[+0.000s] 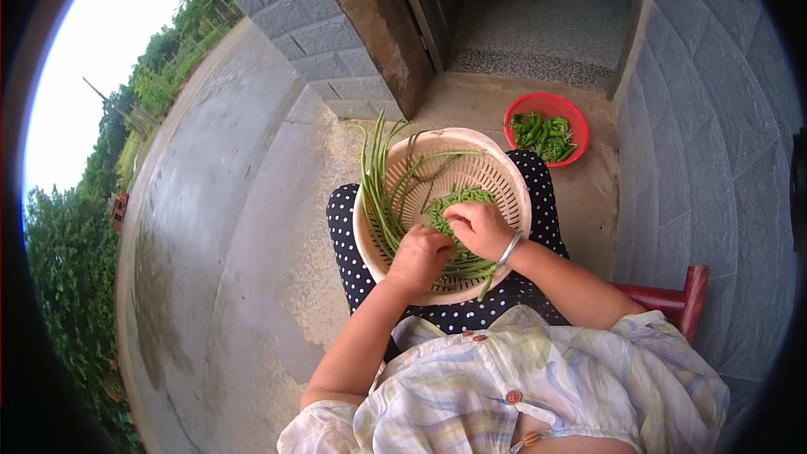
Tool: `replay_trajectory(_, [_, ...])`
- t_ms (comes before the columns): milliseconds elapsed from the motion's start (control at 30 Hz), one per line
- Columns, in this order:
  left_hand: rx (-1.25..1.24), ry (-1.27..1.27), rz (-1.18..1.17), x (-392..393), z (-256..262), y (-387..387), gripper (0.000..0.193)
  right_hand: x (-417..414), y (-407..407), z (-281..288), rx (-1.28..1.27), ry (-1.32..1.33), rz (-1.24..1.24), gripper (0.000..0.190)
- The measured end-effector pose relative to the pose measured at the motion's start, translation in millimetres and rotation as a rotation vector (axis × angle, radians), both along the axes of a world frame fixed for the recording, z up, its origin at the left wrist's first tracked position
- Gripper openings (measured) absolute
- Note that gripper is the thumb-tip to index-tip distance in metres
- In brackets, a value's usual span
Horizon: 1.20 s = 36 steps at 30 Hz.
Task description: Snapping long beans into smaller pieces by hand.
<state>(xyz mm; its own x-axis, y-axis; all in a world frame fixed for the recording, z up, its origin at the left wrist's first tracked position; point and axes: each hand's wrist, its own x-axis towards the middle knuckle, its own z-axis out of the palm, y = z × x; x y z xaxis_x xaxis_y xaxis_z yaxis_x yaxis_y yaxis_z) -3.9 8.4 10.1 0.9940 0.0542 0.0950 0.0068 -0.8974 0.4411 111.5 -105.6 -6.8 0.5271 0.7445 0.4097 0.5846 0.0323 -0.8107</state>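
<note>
On my lap rests a beige plastic basket (518, 183) with slotted sides. Uncut yardlong beans (378, 192) curve along its left side, some reaching past the rim. Short cut bean pieces (466, 194) are heaped around the middle and right of the basket. My left hand (421, 257) is curled over the near part, above the long beans; what its fingers hold is hidden. My right hand (482, 226), with a silver bangle (510, 248) at the wrist, bends its fingers over the cut pieces, close to my left hand. Long beans (463, 271) also lie beneath both hands.
A red plastic basket (584, 129) of green peppers (539, 132) stands on the floor beyond my knee. Behind it is a doorway with a speckled step (529, 66). A grey tiled wall (700, 157) and a red chair part (690, 302) are at right, wet concrete (252, 214) at left.
</note>
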Motion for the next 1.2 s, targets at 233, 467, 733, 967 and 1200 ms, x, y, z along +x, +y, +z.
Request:
replay_trajectory(233, [-0.036,-0.350,0.122,-3.8,42.1,2.0,0.010,8.7,-4.5,2.8,-0.189,0.448,0.365,0.029])
replay_trajectory(467, [-1.368,-0.007,0.555,-12.1,24.9,-9.2,0.026,10.4,-11.8,13.9,-0.049,1.303,0.654,0.025])
replay_trajectory(733, [-1.367,-0.252,0.278,-9.0,44.6,-33.0,0.009,11.0,-21.2,11.8,0.170,1.423,0.833,0.037])
replay_trajectory(967, [-0.988,-0.220,0.004,-18.1,68.1,-53.0,0.008,22.1,-11.9,-1.6,-0.005,1.331,0.744,0.030])
replay_trajectory(1200, [-0.989,-0.451,0.154,-18.1,79.2,-41.0,0.008,13.1,-11.8,1.0,-0.039,1.262,0.586,0.028])
